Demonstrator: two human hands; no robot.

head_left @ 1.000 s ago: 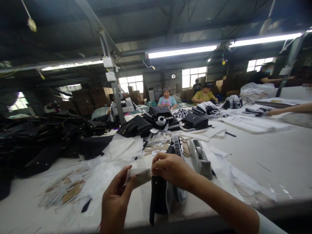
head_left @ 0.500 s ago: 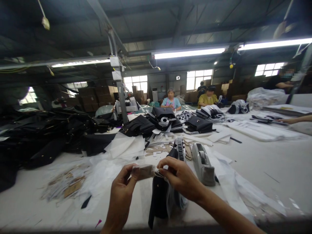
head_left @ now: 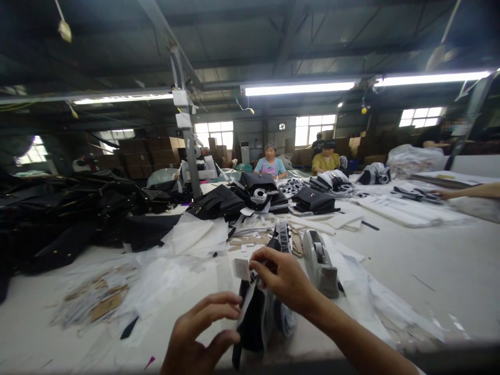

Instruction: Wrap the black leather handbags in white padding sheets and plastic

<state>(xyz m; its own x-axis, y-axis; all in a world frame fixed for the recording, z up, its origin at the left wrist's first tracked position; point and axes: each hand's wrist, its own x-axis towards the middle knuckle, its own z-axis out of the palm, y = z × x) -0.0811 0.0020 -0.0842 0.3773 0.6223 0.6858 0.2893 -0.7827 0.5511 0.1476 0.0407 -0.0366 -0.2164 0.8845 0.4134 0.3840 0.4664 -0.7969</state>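
A small pale rectangular tag (head_left: 241,269) sticks out to the left from the pinched fingers of my right hand (head_left: 275,271), above the black bag. The black bag (head_left: 252,325) stands on the table in front of me, with white wrapping along its side and a strap wrapped in clear plastic behind it. My left hand (head_left: 201,330) is just left of the bag, thumb and fingers spread and nothing between them; its fingertips are close to the bag's edge. Behind my right hand is a grey tape dispenser (head_left: 322,265).
Black bags (head_left: 78,213) are piled on the left, with more at the table's middle (head_left: 312,200). Paper and plastic scraps (head_left: 107,294) lie at the left front. White sheets (head_left: 402,208) lie on the right, near another person's arm (head_left: 469,191). Two people sit across the table.
My left hand has let go of the tag and moved down beside the bag, its fingers opening. The tag now hangs from my right hand alone. The view has shifted slightly.
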